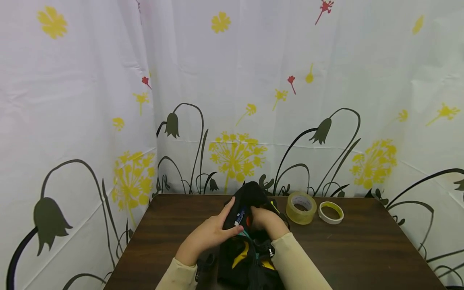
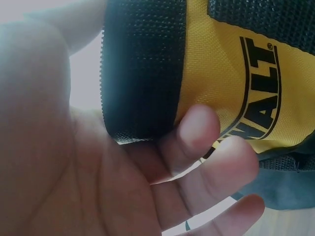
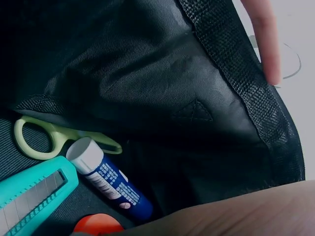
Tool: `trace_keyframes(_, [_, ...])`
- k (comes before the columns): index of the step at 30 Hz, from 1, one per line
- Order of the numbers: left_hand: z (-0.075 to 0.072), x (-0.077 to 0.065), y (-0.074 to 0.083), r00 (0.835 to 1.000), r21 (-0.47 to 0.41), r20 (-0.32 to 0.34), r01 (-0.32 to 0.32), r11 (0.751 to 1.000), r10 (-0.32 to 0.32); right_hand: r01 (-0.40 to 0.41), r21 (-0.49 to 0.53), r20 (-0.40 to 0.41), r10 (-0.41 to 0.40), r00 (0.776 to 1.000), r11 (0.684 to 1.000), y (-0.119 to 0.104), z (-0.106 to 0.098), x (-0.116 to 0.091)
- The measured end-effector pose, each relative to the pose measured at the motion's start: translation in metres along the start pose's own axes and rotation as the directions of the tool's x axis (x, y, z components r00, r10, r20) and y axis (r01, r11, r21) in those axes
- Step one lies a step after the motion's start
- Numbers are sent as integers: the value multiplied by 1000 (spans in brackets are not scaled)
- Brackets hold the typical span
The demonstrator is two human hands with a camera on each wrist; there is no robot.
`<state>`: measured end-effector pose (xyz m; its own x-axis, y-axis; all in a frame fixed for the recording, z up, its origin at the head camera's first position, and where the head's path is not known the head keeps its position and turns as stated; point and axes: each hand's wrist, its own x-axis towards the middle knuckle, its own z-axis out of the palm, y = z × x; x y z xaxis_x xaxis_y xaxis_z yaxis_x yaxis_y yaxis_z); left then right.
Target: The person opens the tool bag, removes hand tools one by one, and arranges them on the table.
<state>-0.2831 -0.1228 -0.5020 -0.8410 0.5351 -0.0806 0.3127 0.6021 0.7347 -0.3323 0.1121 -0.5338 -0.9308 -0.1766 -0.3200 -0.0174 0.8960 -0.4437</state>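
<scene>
While the left hand (image 1: pixel 208 237) holds the rim of a black and yellow bag (image 1: pixel 232 274) between thumb and fingers, the right hand (image 1: pixel 268 223) reaches down into the bag's mouth. The bag sits on a brown counter (image 1: pixel 362 249). The left hold probably keeps the bag's soft wall from sagging inward, so that the other hand has room.

Inside the bag, a blue glue stick (image 3: pixel 118 187) with a white cap lies close beside pale green scissors (image 3: pixel 60 137) and a teal cutter (image 3: pixel 37 196); they seem crowded because the bag gathers them. Right of the bag, a wide tape (image 1: pixel 301 218) and a narrow tape (image 1: pixel 330 221) lie flat, seemingly set outside the working space. A patterned curtain (image 1: pixel 326 52) hangs behind the bag.

The right hand's fingertips are hidden within the bag, so whether they grasp anything cannot be told. Beside the glue stick, a red thing (image 3: pixel 98 226) is too cut off to identify. The scissors' blades are hard to make out. Left fingertips cover part of the bag's lettering, and the head view cuts off its near end.
</scene>
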Motion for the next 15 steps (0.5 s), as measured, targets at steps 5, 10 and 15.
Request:
trace_keyframes(5, [0, -1, -1, 1000, 28, 13, -7, 1000, 7, -9, -10, -3, 9, 1000, 1000, 0, 1, 2])
trace_keyframes(10, [0, 1, -1, 1000, 46, 15, -18, 999, 17, -45, -13, -41, 44, 998, 999, 2, 1, 9])
trace_keyframes(15, [0, 3, -1, 999, 43, 30, -18, 999, 17, -66, 3, -62, 66, 996, 998, 5, 1, 14])
